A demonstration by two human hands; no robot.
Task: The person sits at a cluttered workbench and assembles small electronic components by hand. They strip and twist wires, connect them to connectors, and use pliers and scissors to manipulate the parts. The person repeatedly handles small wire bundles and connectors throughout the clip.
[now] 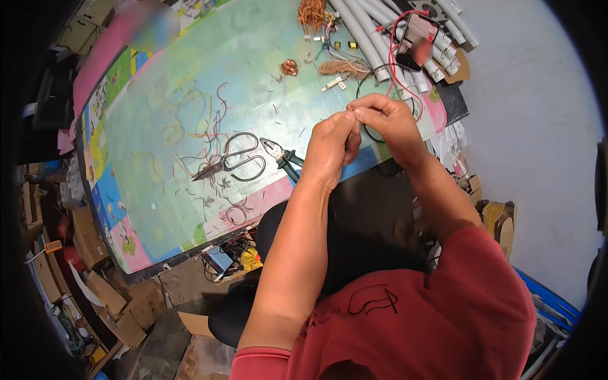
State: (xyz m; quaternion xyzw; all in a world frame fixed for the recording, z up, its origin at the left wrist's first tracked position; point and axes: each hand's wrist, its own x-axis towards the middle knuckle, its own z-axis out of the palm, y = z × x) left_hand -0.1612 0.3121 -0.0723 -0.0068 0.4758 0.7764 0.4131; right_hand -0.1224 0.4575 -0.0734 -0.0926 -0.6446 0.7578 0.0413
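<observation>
My left hand [330,145] and my right hand [391,123] meet over the table's near right edge, fingertips pinched together. A tiny copper-coloured piece [350,108] shows between the fingertips, too small to make out. Left of my left hand lie pliers [274,149] with dark green handles, partly hidden behind my wrist. Beside them rest black scissors [218,167] with large loop handles, blades pointing left over thin coloured wire scraps [206,136]. A small coil of copper wire [289,68] sits farther up the table.
The table [133,164] has a colourful patterned cover. At the far right are grey-white tubes [358,31], a phone [418,41], red and black leads, a copper wire bundle [311,15] and stranded wire [345,68]. Cardboard boxes [88,237] crowd the floor at left.
</observation>
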